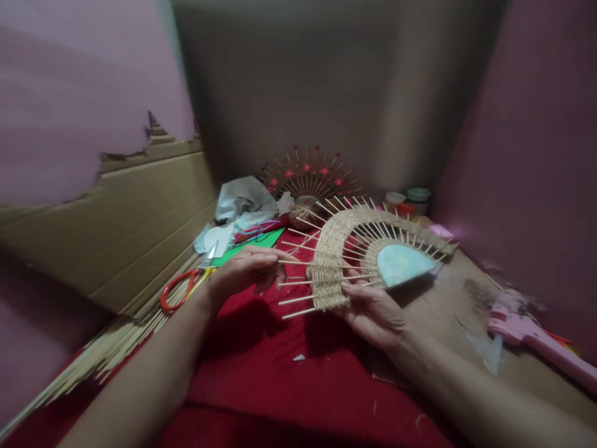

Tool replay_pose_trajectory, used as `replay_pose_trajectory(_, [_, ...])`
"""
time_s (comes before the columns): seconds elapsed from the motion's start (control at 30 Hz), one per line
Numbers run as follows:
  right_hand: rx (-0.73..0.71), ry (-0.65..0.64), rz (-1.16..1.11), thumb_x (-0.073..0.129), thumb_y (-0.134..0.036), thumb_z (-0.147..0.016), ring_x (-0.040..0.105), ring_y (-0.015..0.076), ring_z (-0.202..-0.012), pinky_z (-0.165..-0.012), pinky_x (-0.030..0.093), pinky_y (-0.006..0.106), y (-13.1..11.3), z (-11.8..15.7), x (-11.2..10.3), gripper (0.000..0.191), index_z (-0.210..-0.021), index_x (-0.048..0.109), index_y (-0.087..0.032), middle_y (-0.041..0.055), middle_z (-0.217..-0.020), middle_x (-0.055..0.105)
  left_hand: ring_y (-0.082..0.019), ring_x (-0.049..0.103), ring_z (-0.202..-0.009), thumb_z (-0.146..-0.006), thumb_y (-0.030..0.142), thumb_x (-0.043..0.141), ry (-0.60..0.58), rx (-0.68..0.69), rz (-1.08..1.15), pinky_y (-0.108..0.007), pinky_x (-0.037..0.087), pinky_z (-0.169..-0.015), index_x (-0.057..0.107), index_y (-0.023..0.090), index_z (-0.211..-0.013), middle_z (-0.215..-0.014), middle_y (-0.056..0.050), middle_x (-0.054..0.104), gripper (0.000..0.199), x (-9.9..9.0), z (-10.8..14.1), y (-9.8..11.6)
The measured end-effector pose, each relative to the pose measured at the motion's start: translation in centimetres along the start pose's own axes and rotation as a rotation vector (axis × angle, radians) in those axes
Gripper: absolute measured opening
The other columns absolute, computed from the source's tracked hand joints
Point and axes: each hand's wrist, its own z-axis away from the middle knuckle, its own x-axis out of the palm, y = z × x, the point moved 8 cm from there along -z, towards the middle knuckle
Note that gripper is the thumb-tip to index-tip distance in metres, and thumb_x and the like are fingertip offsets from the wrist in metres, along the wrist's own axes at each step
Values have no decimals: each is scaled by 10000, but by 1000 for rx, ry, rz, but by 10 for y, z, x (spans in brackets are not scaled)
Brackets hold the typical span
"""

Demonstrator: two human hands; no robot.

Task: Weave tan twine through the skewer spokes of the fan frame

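Note:
My right hand (375, 314) grips a half-round woven fan (332, 267) by its lower left part, thumb on the near side. Thin sticks radiate through its outer band of twisted twine, and their bare ends stick out past the edge. A pale blue half-round piece (403, 264) covers its centre. My left hand (252, 267) is beside the stick ends at the left, its fingers curled in. A thin strand of twine (305, 241) runs to its fingertips from near a brown twine ball (303, 216); the exact pinch is partly hidden.
Orange-handled scissors (180, 289) lie at left by a bundle of thin sticks (121, 342). Cardboard (153, 230) stands along the left wall. Behind is a flower-decorated fan (305, 177). A pink glue gun (522, 323) lies at right, and red cloth (298, 398) covers the surface.

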Motion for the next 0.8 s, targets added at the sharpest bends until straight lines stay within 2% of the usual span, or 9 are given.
replay_pose_trajectory(0.2, [-20, -22, -8, 542, 12, -679, 601, 166, -853, -813, 464, 356, -1, -2, 4, 571, -1195, 504, -232, 39, -969, 649, -35, 372, -361, -780, 304, 577, 150, -6, -206, -151, 258, -339, 649, 121, -984, -483, 25, 531, 284, -6, 3, 7])
replay_pose_trajectory(0.4, [-22, 14, 3, 554, 10, -669, 596, 164, -859, -814, 462, 352, 0, -3, 0, 556, -1176, 517, -216, 43, -967, 644, -32, 341, -339, -793, 315, 557, 256, 27, -413, -149, 250, -324, 663, 131, -957, -436, 52, 475, 268, -7, 5, 18])
replay_pose_trajectory(0.47, [-22, 18, 6, 558, 10, -668, 595, 163, -862, -814, 463, 353, 0, -3, -1, 552, -1170, 518, -215, 43, -973, 641, -37, 359, -342, -796, 304, 551, 301, 113, -548, -153, 282, -331, 673, 129, -922, -438, 46, 495, 248, -4, 4, 24])
replay_pose_trajectory(0.57, [-16, 13, 22, 565, -2, -671, 594, 163, -867, -813, 465, 356, 0, -4, -2, 534, -1160, 520, -213, 45, -986, 635, -67, 502, -444, -791, 267, 555, 352, 356, -813, -173, 412, -425, 686, 132, -878, -591, -21, 642, 207, 7, 6, 37])
replay_pose_trajectory(0.67, [-12, -7, 42, 567, -11, -677, 594, 160, -872, -817, 467, 351, -1, -5, -1, 522, -1156, 518, -213, 47, -998, 631, -114, 623, -650, -799, 231, 546, 343, 557, -1009, -219, 500, -603, 672, 136, -948, -843, -85, 705, 217, 21, 11, 42])
replay_pose_trajectory(0.73, [-18, -15, 48, 563, -10, -681, 594, 158, -881, -821, 468, 342, -2, -5, 1, 516, -1153, 517, -212, 48, -1001, 629, -109, 618, -645, -827, 203, 496, 277, 577, -1078, -220, 497, -610, 615, 123, -1084, -842, -82, 700, 294, 27, 12, 39])
replay_pose_trajectory(0.8, [-27, -19, 43, 555, -4, -685, 593, 157, -893, -828, 468, 338, -4, -4, 3, 512, -1151, 516, -213, 46, -1001, 629, -85, 572, -560, -858, 176, 416, 189, 534, -1076, -203, 474, -557, 518, 110, -1213, -748, -44, 675, 375, 31, 11, 35])
